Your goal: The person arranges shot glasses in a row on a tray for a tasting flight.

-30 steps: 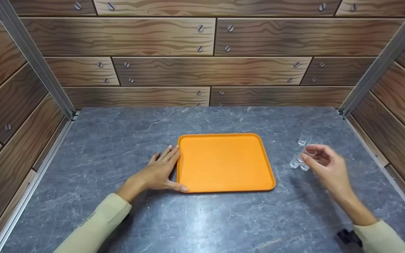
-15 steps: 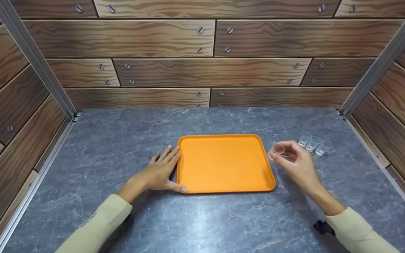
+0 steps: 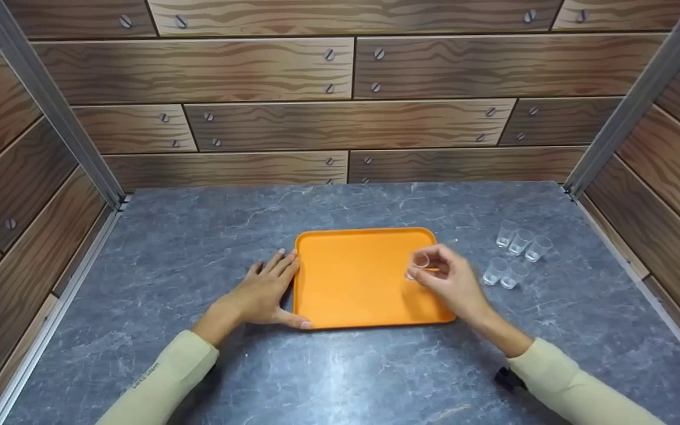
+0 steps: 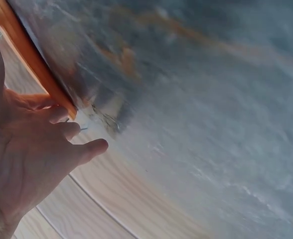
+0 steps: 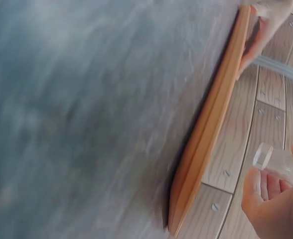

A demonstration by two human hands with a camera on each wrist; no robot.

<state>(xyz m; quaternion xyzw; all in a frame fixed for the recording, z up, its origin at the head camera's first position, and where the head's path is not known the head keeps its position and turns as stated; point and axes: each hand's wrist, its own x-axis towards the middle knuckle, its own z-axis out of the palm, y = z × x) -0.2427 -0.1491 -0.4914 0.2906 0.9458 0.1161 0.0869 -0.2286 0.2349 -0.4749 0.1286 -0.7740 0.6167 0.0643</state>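
Head view: your right hand pinches a small clear shot glass between thumb and fingertips, held above the right part of the orange tray, which lies at the middle of the grey stone-look tabletop. Your left hand lies flat, fingers straight, against the tray's left edge. Five more shot glasses stand in a cluster right of the tray, apart from it.

Left wrist view: the left hand shows relaxed, straight fingers touching the tray rim; it holds nothing.

Right wrist view: the shot glass sits between thumb and fingers, beside the tray's edge; the picture is motion-blurred.

Handling, as judged: the glass looks light, rigid and smooth, so likely slippery and possibly brittle. Take it around the side wall near the rim, lightly. The tray appears stiff and light; steady it by its rim.
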